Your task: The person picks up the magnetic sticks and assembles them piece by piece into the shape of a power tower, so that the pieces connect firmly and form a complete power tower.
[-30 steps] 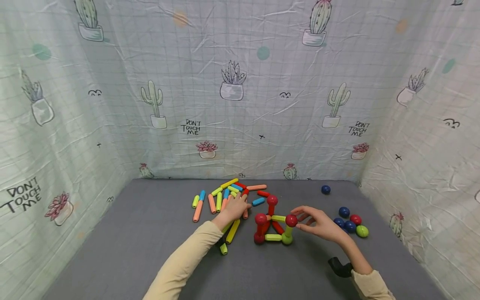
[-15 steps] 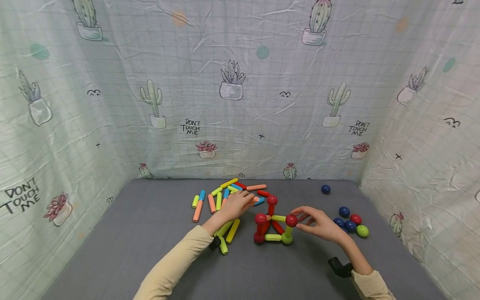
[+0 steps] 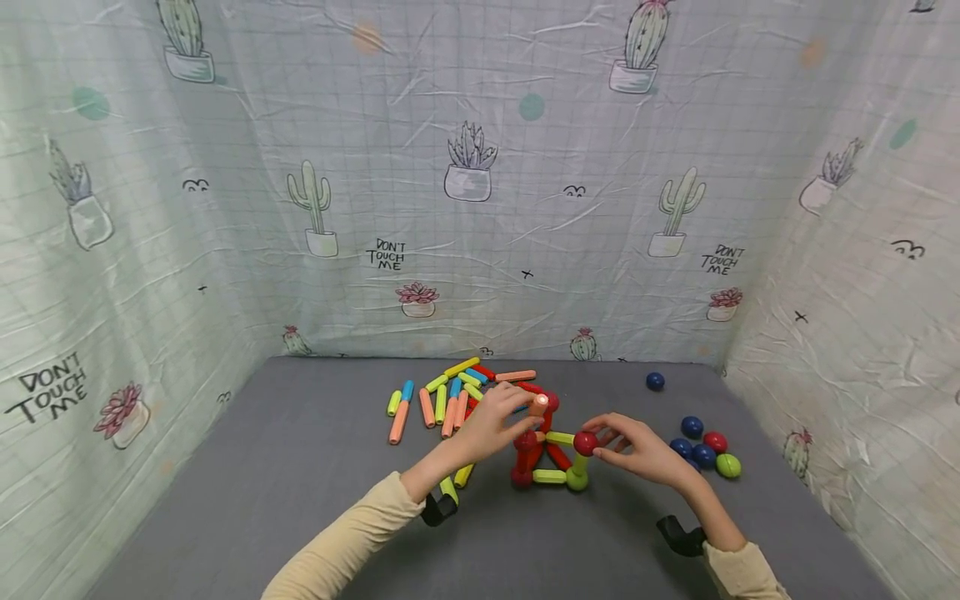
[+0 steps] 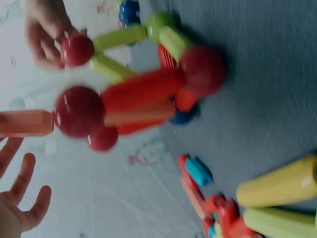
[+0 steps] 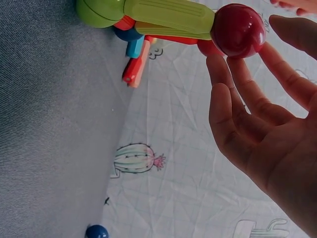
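Note:
My left hand [image 3: 489, 423] pinches a short orange magnetic rod [image 3: 538, 407], held upright over a frame of rods and balls. In the left wrist view the rod's end [image 4: 42, 123] meets the red ball [image 4: 79, 111] on top of a red rod [image 4: 143, 90]. My right hand [image 3: 637, 448] holds the frame's right upper red ball [image 3: 585, 443] between thumb and fingertips. Under that ball stands a yellow-green rod [image 5: 168, 16] on a green ball [image 3: 577, 479]. A dark red ball [image 3: 522, 477] forms the left front foot. The left hand partly hides the frame's back.
Several loose rods [image 3: 440, 404] in yellow, orange, blue and red lie on the grey table [image 3: 300, 492] left of and behind the frame. To the right are several blue balls [image 3: 703, 455], a red ball [image 3: 716, 442] and a green ball [image 3: 727, 465]. A patterned curtain [image 3: 480, 250] encloses the table.
My left hand has lifted the orange rod from the pile and carried it right, over the frame's left upper red ball. The right hand has stayed at its ball.

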A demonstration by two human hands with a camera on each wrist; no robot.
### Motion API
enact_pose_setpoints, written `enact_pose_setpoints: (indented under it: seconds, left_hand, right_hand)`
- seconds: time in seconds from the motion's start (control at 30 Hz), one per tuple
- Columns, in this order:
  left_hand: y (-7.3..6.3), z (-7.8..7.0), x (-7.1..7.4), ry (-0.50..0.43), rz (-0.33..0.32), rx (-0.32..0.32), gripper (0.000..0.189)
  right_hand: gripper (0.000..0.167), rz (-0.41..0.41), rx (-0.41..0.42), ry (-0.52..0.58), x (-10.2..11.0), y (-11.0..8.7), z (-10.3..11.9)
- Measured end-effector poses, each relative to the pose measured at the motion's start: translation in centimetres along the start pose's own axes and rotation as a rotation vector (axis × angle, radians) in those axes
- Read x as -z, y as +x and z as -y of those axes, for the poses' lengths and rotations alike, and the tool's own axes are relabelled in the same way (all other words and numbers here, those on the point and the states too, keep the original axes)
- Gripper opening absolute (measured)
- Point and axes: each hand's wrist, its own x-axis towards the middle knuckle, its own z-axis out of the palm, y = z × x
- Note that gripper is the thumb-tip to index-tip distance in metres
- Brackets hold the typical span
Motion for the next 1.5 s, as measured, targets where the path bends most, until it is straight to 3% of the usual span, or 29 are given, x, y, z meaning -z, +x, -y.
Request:
enact_pose_setpoints:
  seconds: [0.17,0.3,0.43,0.6,0.8,1.0,1.13,1.37,1.5]
  left_hand:
    - [-0.6,-1.4,-1.0,0.077,0.088,-0.115,0.024]
    - [-0.9,-1.6,-1.6,0.062,0.125,-0.124,0.026]
    - [-0.9,-1.7,-1.8,0.040,0.123,-0.124,0.026]
    - [-1.1,-1.6,-2.2,0.112,0.157,-0.164,0.026]
    - [-1.2,-2.0,-2.9,0.335,0.190,-0.233,0.026]
    - [-1.6,-3.0,-4.4,0.763,0.311,-0.307,0.020]
    - [-1.9,-3.3,-6.0,0.967,0.335,-0.292,0.019]
    - [-1.7,-3.3,-7.3,1.063,0.240,-0.270,0.017]
    - [-1.8,-3.2,-7.7,1.096,0.231,-0.256,0.018]
  right_hand:
    - [0.030,0.004,-0.006,-0.008,-0.1,0.1,0.1]
    - [0.030,0.004,-0.007,-0.004,-0.2,0.2,0.1]
    - [0.030,0.000,-0.003,-0.008,-0.1,0.1,0.1]
    - [0.030,-0.006,0.025,0.000,0.1,0.1,0.1]
    - [0.031,-0.012,0.046,-0.008,-0.1,0.1,0.0]
    - [0.033,-0.039,0.058,-0.066,-0.5,0.1,0.0]
    - [0.032,-0.062,0.058,-0.075,-0.7,0.2,0.0]
    - [0.032,-0.051,0.009,-0.061,-0.6,0.3,0.1]
    - [0.031,-0.048,-0.001,-0.054,-0.6,0.2,0.0]
